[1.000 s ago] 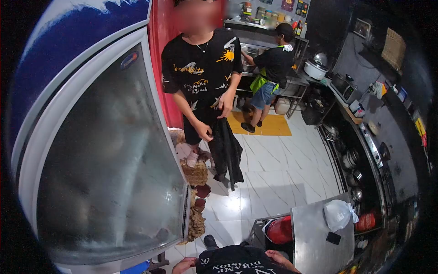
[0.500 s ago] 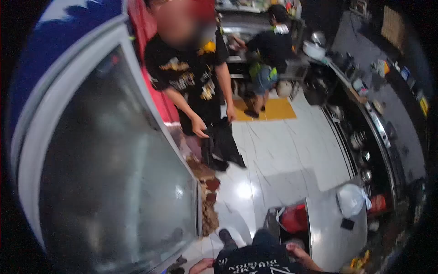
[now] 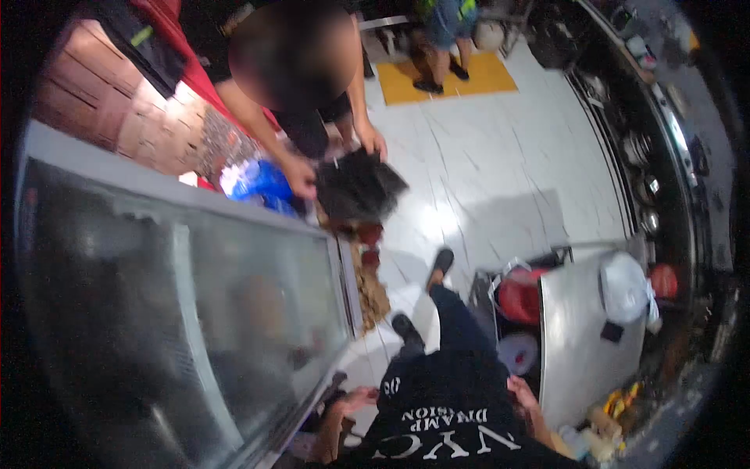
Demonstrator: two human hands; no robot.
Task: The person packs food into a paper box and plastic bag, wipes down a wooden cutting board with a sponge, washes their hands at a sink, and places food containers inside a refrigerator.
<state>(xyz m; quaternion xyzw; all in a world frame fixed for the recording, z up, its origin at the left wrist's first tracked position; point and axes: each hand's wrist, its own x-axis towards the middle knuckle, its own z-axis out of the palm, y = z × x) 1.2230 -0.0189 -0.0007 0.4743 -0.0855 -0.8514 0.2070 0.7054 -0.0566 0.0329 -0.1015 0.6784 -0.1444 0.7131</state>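
Note:
My left hand (image 3: 359,399) hangs beside my black shirt (image 3: 437,414), near the glass-fronted cabinet's edge. Its fingers are loosely stretched, with nothing visible in them. On the other side of the shirt is my right hand (image 3: 525,395), close to the metal table (image 3: 574,344); its fingers look loosely apart and hold nothing I can see. Ahead, another person's hands (image 3: 370,141) hold a crumpled black bag or cloth (image 3: 358,187) low over the floor; its exact kind is unclear.
The glass-fronted cabinet (image 3: 195,313) fills the left side. A red container (image 3: 519,295) sits beside the table, which bears a tied white plastic bag (image 3: 623,288). Farther off, a second person's legs (image 3: 441,47) stand on a yellow mat (image 3: 445,78). Blue plastic (image 3: 262,181) lies behind the cabinet.
My view has tilted down and I have stepped forward, one foot ahead. The person in front has bent down, and the black item is now bunched up between their hands.

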